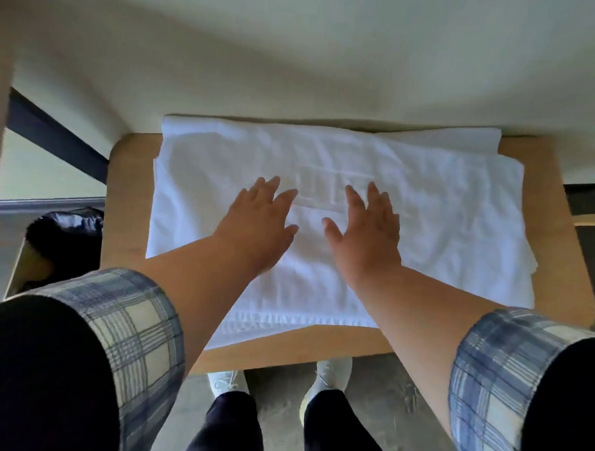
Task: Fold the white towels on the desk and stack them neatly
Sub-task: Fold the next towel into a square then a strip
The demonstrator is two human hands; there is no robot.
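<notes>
Hands: two, both bare. The left hand [259, 220] and right hand [364, 228] lie palm-down with fingers straight and fanned out. They're gripping nothing, just resting flat on the cloth.
Thumbs: they point toward each other with a small gap between them.
Hand spot: both are around the middle of the towel, fingertips right at the raised lettering.
Sleeves: two plaid cuffs [131, 337] in blue and cream, turned back over dark sleeves, forearms bare.
Towel count: one white towel [443, 214] on top for sure. More white layers peek out along the far edge and the right edge, and honestly I can't tell if that's a fold or a second towel.
Towel place: flat on the desk [130, 201], covering most of the top. The far edge is up by the wall and the near edge is close to the desk's front.
Towel look: roughly rectangular, sitting a bit skewed, with soft creases all over. There's a boxed patch of embossed lettering [325, 189] in the middle, not readable, and one ribbed band [285, 322] woven along the near edge.
Towel texture: soft, matte, looks like terry.
Desk: one, light wood, smooth, with rounded corners. Bare strips show left, right and front.
Below: two white shoes [332, 370] and dark trouser legs on a grey floor [384, 399].
Left side: one crinkly black bag [67, 235] beside the desk.
Behind: a plain cream wall [296, 54].
</notes>
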